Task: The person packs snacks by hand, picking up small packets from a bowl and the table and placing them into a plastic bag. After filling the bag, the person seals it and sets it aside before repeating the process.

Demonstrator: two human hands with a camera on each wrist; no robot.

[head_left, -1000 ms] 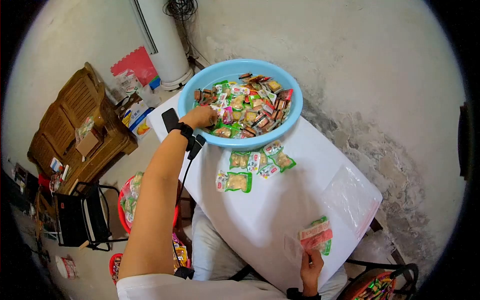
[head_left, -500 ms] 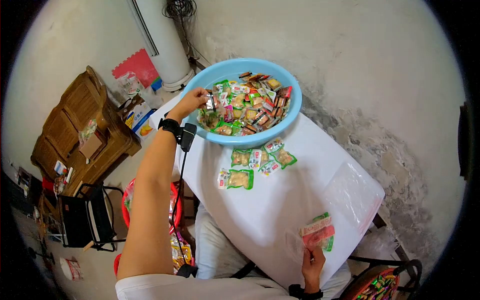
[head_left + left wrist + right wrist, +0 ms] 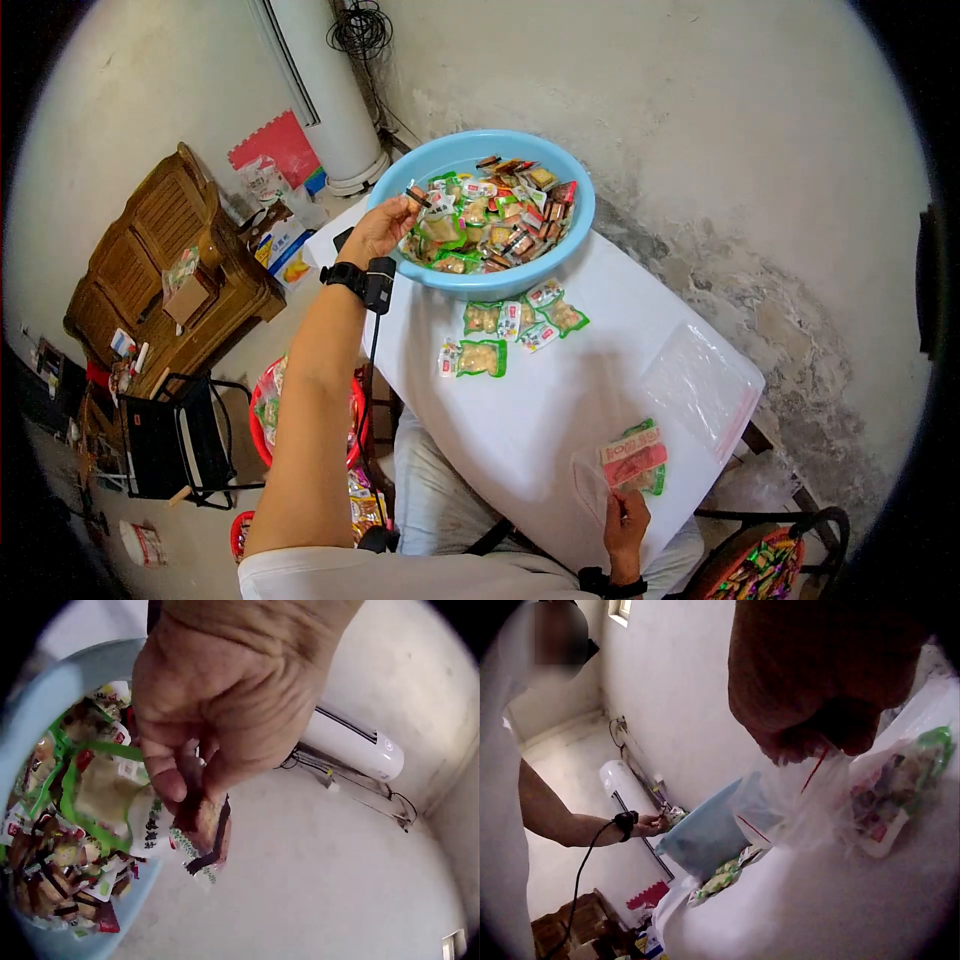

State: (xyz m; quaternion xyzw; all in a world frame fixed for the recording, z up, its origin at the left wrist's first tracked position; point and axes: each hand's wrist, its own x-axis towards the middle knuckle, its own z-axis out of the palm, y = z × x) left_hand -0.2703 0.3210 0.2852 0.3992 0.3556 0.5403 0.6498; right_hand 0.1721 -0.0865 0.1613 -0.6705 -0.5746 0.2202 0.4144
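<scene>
Pinching snack packet (image 3: 211,831) — brown, dark-edged, clear-wrapped

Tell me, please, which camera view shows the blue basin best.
The head view: the blue basin appears nearly whole, with packets inside. The left wrist view shows only part, partly behind the left hand; the right wrist view shows its outer wall, side-on.

White shirt (image 3: 400,575), seemingly pale-grey trousers (image 3: 435,495)
</scene>
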